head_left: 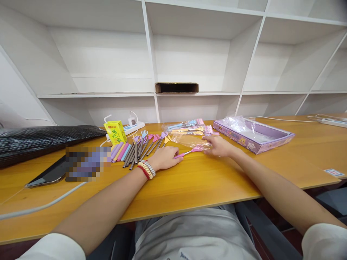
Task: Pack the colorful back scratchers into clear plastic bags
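My left hand [167, 158], with beads around its wrist, is closed on the handle of a pink back scratcher [188, 153]. The claw end of this scratcher points right and lies at the mouth of a clear plastic bag [187, 141]. My right hand [219, 146] pinches the right end of that bag. Left of my left hand are several metal rods with coloured claw heads [144, 134], and beside them several coloured handle grips [119, 151]. Packaged back scratchers [187, 126] lie behind the bag.
A purple box [257, 144] with clear wrap stands at the right. At the left are a yellow drink carton [115, 132], a phone [48, 171], a blurred patch and a black textured bag [40, 141]. A power strip [134, 127] and a white cable [48, 204] lie on the table.
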Available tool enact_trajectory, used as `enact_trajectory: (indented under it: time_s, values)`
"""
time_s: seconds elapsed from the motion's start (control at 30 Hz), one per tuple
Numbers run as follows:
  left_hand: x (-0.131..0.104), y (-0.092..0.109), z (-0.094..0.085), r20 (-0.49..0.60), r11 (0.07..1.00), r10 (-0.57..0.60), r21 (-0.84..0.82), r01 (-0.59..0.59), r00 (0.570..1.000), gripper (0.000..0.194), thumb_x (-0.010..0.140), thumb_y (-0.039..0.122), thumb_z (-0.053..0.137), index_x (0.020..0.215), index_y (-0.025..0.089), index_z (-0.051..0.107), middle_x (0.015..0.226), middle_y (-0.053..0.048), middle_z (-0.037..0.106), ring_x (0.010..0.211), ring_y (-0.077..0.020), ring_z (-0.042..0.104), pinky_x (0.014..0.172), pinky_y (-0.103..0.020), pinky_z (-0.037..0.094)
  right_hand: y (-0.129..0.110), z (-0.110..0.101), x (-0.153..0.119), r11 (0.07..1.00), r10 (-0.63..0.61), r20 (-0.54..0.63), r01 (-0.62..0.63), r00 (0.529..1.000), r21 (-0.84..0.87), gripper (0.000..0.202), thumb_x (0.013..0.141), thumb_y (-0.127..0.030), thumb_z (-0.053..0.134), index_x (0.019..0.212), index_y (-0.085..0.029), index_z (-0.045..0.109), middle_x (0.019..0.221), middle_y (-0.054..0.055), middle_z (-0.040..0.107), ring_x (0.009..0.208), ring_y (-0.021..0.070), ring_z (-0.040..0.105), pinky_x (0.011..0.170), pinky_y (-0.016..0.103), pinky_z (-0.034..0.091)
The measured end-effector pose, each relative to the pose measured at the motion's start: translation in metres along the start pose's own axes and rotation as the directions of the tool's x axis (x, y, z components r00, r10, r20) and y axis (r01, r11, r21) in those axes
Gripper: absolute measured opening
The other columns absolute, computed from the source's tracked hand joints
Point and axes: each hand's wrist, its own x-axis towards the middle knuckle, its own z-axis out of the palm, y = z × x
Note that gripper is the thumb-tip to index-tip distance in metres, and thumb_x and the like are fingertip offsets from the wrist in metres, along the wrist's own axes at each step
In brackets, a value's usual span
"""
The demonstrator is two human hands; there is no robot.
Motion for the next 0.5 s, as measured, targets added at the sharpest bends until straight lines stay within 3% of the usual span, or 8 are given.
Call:
enact_trajectory:
  time_s: [0.13,0.23,0.37,0.5]
  values:
    - [0.000,-0.001,0.000,0.003,1.000,-0.004,-0.002,0.004,1.000,0.042,0.083,0.055,0.038,0.087,0.019,0.059,0.089,-0.009,0.064,0.079,-0.0223,0.059,0.068,-0.032,0.041,-0.003,-0.003,0.001,0.996,0.079,-0.104,-0.074,0.991,0.050,0.032,0.074,-0.045,0.058,0.088,-0.016,0.060,0.068,0.003,0.060,0.063,0.0154,0.052,0.056,0.024,0.033]
    - [0.000,-0.001,0.001,0.009,1.000,0.000,-0.004,0.000,1.000,0.041,0.083,0.055,0.038,0.087,0.019,0.059,0.090,-0.008,0.064,0.080,-0.0226,0.059,0.068,-0.032,0.041,-0.004,-0.006,0.002,0.981,0.172,-0.204,-0.149,0.964,0.122,0.032,0.077,-0.048,0.052,0.067,-0.018,0.050,0.057,-0.001,0.052,0.054,0.0119,0.044,0.052,0.024,0.028]
    - [-0.001,-0.001,0.000,0.009,1.000,0.014,-0.004,-0.014,1.000,0.041,0.084,0.054,0.037,0.088,0.019,0.058,0.090,-0.008,0.063,0.080,-0.0219,0.059,0.069,-0.032,0.041,0.001,-0.008,0.003,0.925,0.300,-0.179,-0.240,0.937,0.296,0.030,0.075,-0.048,0.052,0.073,-0.018,0.047,0.063,-0.001,0.053,0.057,0.0120,0.046,0.053,0.024,0.030]
    - [-0.001,0.000,0.000,0.018,1.000,0.029,-0.003,-0.029,0.999,0.041,0.085,0.053,0.035,0.089,0.019,0.058,0.092,-0.008,0.063,0.080,-0.0214,0.059,0.070,-0.032,0.041,0.006,-0.006,0.002,0.901,0.299,-0.131,-0.234,0.945,0.366,0.018,0.070,-0.034,0.054,0.075,-0.019,0.045,0.064,-0.003,0.051,0.058,0.0121,0.046,0.053,0.024,0.032]
